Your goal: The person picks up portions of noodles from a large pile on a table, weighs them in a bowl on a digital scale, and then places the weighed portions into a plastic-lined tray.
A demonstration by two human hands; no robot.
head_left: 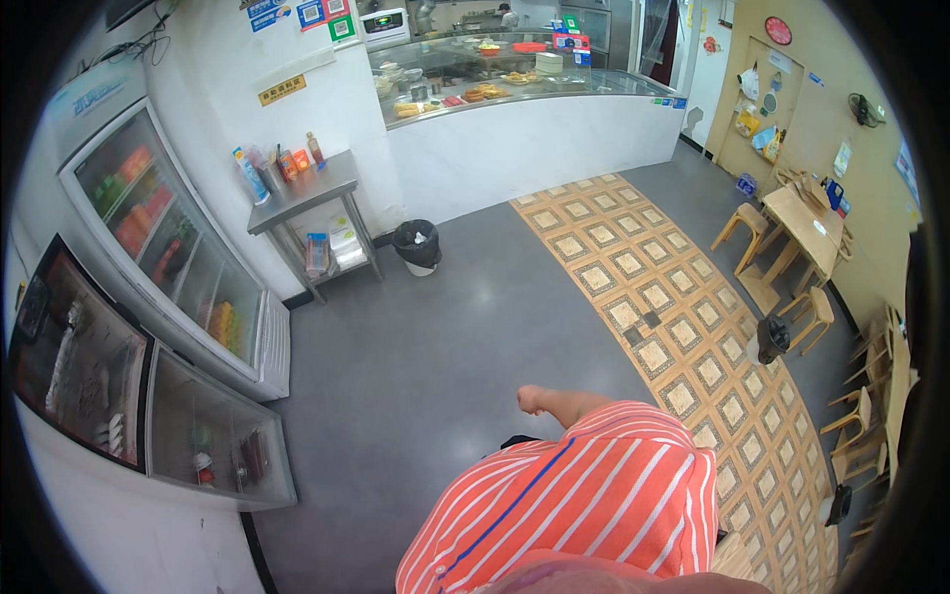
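Orange-red cloth with white stripes fills the lower edge: a short-sleeved shirt (584, 485), one blue line crossing it. From its sleeve a bare forearm (579, 405) reaches leftward, ending in the right hand (531, 399), its grip clenched with the fingers folded in, though it shows too small to be sure that it encloses nothing. The left hand is out of view, so its grip I cannot tell. Under the right hand lies grey floor (445, 346); a strip of patterned tiles (680, 397) runs alongside to the right.

At the left stands a glass-fronted cabinet (210, 426), and just beyond it a tall glass-door refrigerator (168, 218) with coloured goods on its shelves. Across the floor on the right, a waste bin with a black bag (773, 340) stands on the tiles near wooden stools (814, 315).

Ahead and left, well apart from the right hand, a black-lined waste bin (417, 259) is just beside a steel bench (315, 186). The bench carries a blue-and-white tube (250, 176) and a bottle (315, 148); white packets (345, 243) rest on its lower shelf.

Farthest off, a white-fronted serving bench (524, 139) holds yellowish food (485, 93) and a red tray (529, 47) behind glass.
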